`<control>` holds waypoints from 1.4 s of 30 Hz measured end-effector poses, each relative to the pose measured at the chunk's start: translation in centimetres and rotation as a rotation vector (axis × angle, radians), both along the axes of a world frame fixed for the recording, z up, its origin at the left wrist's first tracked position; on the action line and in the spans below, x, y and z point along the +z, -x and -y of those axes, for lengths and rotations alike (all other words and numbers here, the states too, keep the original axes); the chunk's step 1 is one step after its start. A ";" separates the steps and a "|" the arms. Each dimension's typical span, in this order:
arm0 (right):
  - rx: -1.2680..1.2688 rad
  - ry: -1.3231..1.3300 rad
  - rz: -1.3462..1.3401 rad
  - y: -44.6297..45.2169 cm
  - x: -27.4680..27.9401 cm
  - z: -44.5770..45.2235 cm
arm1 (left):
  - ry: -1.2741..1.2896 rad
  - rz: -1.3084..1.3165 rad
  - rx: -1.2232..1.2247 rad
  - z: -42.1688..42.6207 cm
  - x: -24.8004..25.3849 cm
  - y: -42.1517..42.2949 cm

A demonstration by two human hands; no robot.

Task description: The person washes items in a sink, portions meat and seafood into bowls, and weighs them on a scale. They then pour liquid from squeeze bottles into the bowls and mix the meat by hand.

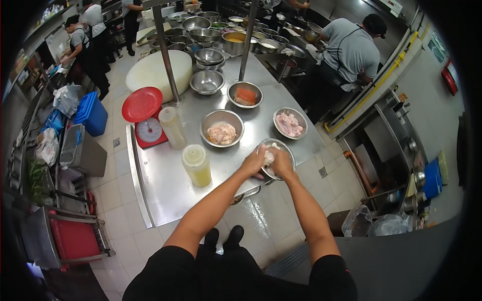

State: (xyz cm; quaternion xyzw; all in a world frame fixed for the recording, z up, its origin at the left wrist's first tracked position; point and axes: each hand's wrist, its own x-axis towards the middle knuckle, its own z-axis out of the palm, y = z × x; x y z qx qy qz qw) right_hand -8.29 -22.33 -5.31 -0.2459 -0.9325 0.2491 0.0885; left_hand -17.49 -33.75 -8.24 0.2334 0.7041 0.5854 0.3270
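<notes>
Both of my hands are at a metal bowl (290,152) of pale pieces at the table's front right edge. My left hand (252,161) is at its left side, fingers closed around pale food (269,158). Over the right part of the bowl, my right hand (281,161) touches the same food, its fingers curled and partly hidden. Just behind are a bowl of pinkish minced-looking food (221,133) and a bowl of pale pink meat (289,124). Farther back, an orange-red block (245,96) lies in another bowl.
A red scale (149,129) and two squeeze bottles (172,128) (196,165) stand left on the steel table (165,195). Metal posts rise behind, near stacked bowls (207,82) and a round white board (159,75). A co-worker (351,50) stands at the back right, others at the back left.
</notes>
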 end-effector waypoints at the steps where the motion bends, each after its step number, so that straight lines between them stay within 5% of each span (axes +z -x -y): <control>1: 0.041 -0.103 0.044 0.0 1.5 -0.1 | 0.120 0.107 -0.122 1.5 3.6 0.6; 2: 0.058 -0.095 0.046 0.1 1.9 -0.7 | 0.236 0.217 -0.241 2.9 5.9 1.1; 6: 0.084 -0.048 0.152 1.0 3.7 -2.8 | 0.190 0.000 0.014 7.9 4.7 1.2; 9: 0.487 0.284 0.264 1.3 5.9 -4.1 | 0.049 -0.266 0.260 10.3 1.4 1.5; 12: 0.498 0.464 0.288 1.4 7.1 -4.6 | 0.163 -0.335 0.264 11.4 2.0 1.3; 19: 0.324 -0.093 0.300 2.0 8.3 -3.5 | 0.132 -0.396 0.498 10.8 3.9 1.9; 22: 0.341 -0.114 0.177 1.4 8.9 -3.3 | 0.114 -0.731 0.667 8.9 5.0 4.0; 24: 0.419 0.017 0.056 1.8 6.9 -4.6 | 0.439 -1.042 0.662 7.9 5.3 6.2; 25: 0.489 0.141 -0.065 2.0 5.9 -5.3 | 0.449 -1.049 0.657 7.4 5.7 7.0; 27: 0.458 0.232 -0.114 2.3 6.5 -4.9 | 0.881 -0.592 0.449 6.4 7.0 8.2; 30: 0.369 0.340 -0.127 4.7 6.7 -4.3 | 1.029 -0.358 0.304 6.0 4.8 11.3; 36: 0.319 0.266 0.042 13.3 2.2 -2.2 | 1.039 -0.335 0.233 6.3 2.3 13.0; 38: 0.281 0.420 0.242 15.1 1.5 -1.4 | 1.069 -0.358 0.200 6.3 1.7 13.3; 42: 0.157 0.598 0.067 15.7 1.1 -0.7 | 1.003 -0.360 0.236 7.0 2.7 11.3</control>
